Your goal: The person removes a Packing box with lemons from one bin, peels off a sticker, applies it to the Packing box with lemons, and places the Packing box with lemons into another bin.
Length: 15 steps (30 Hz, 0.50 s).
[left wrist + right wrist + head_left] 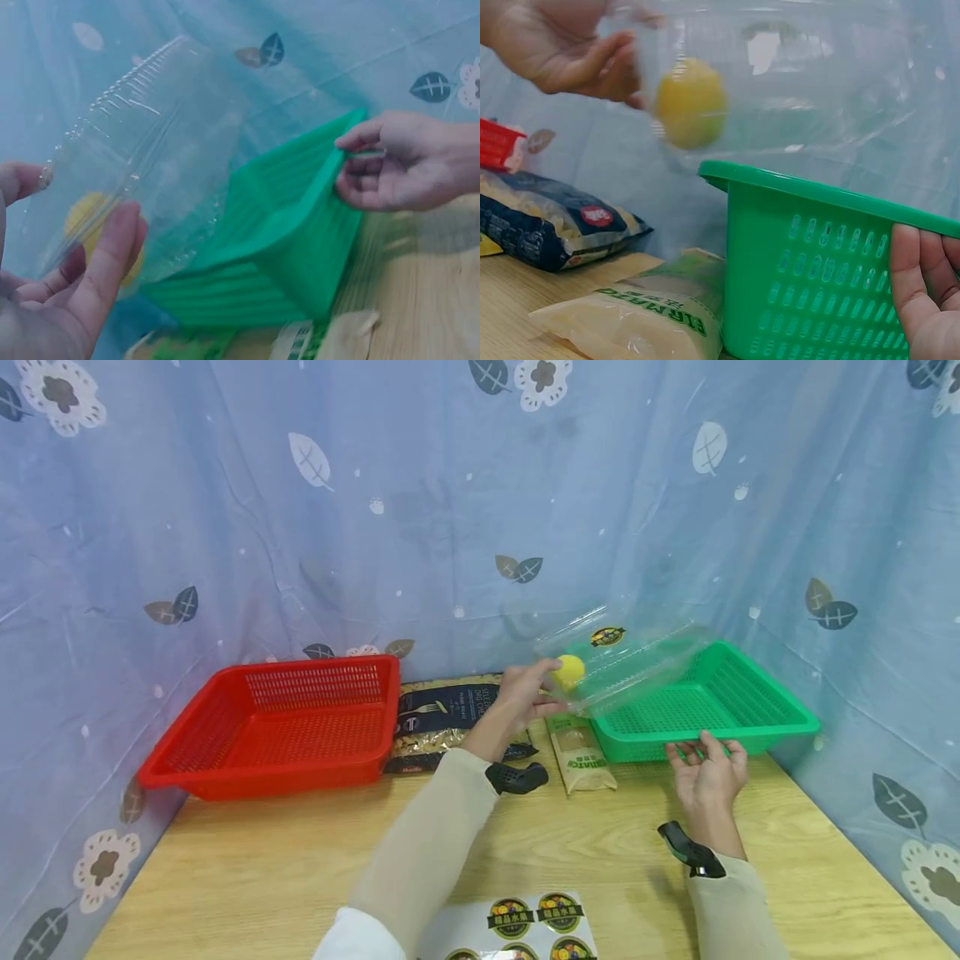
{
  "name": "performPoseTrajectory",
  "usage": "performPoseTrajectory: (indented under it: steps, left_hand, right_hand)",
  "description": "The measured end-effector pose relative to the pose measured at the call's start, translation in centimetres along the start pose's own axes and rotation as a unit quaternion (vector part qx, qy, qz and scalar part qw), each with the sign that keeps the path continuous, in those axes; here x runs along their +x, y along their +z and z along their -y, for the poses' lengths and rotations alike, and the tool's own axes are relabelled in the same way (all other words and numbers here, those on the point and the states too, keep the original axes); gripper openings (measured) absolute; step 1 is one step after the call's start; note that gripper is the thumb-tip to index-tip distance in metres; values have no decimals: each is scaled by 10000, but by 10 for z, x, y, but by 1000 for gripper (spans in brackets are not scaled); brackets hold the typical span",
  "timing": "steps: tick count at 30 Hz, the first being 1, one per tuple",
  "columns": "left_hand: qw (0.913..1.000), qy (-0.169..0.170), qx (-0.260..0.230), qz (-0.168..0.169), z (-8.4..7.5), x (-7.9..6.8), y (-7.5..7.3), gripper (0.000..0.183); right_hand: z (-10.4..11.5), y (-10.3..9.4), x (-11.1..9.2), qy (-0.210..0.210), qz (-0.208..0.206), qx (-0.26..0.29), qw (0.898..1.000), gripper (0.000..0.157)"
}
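My left hand (pixel 525 697) grips one end of a clear plastic box (pixel 637 660), held tilted above the green basket (pixel 637 747). Inside the box, near that end, lies a yellow fruit that looks like a lemon (pixel 691 103). A round dark label (pixel 607 636) is stuck on the plastic. The front rim of the basket is pinched by my right hand (pixel 711 777), with the thumb and fingers on either side of it in the left wrist view. Part of the basket shows through the clear box.
A red basket (pixel 262 785) stands on the left. Between the baskets lie a dark pasta bag (pixel 442 710) and a beige packet (pixel 581 760), the packet right beside the green basket. A sticker sheet (pixel 536 935) lies at the table's front. A patterned curtain (pixel 420 510) hangs behind.
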<state>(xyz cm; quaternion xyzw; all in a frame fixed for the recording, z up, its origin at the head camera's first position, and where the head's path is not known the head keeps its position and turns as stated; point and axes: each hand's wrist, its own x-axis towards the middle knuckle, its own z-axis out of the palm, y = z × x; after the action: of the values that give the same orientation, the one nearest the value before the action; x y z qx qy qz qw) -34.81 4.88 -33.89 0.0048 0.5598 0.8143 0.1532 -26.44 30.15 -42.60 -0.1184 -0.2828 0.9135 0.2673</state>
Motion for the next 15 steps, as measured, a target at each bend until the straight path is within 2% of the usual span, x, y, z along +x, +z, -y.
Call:
performPoseTrajectory:
  steps: [6,11,15]
  left_hand:
    - [9997,136,-161,-106,8,7,32,43]
    - [9987,127,360,-340,16,13,53,53]
    - [9952,79,692,-691,21,18,64,71]
  right_hand:
    - [-3,1,3,-32,-2,94,10000,31]
    - [-1,2,4,15,-37,200,9998,32]
    - [0,1,5,95,-92,300,9995,31]
